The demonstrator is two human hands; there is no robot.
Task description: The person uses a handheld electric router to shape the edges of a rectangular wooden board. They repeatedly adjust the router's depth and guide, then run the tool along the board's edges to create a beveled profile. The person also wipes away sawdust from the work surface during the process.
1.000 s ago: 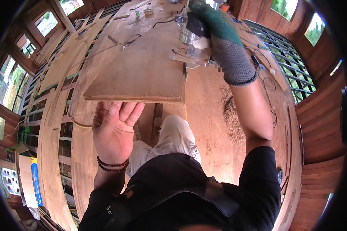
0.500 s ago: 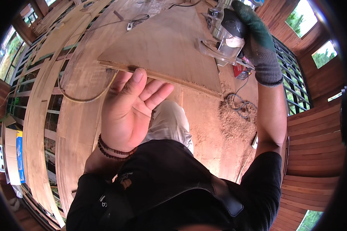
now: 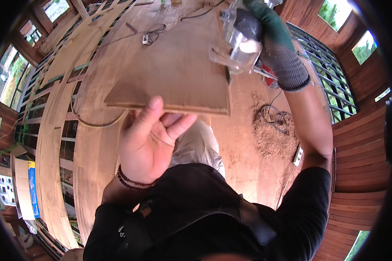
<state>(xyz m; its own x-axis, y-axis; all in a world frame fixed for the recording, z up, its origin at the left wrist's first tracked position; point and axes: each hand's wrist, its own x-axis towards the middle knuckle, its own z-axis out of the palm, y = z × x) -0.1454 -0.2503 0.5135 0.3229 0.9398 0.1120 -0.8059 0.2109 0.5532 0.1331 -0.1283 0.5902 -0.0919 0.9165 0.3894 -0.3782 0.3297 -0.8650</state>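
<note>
A wide wooden board stretches away from me, its near end raised above the floor. My bare left hand grips that near edge, thumb on top and fingers beneath. My right hand, in a grey and green work glove, is closed around a handheld trim router with a clear base. The router is at the board's right edge, toward its far part. Motion blurs it, so I cannot tell whether its base touches the wood.
Sawdust and a coiled dark cord lie on the floor at right, with a white power strip nearby. A yellowish hose curves at left. Gaps show between floor planks farther left, near a cardboard box.
The board has turned so its near edge runs more level across the view. My right hand and the router have shifted left and slightly farther away. My left hand still grips the edge.
</note>
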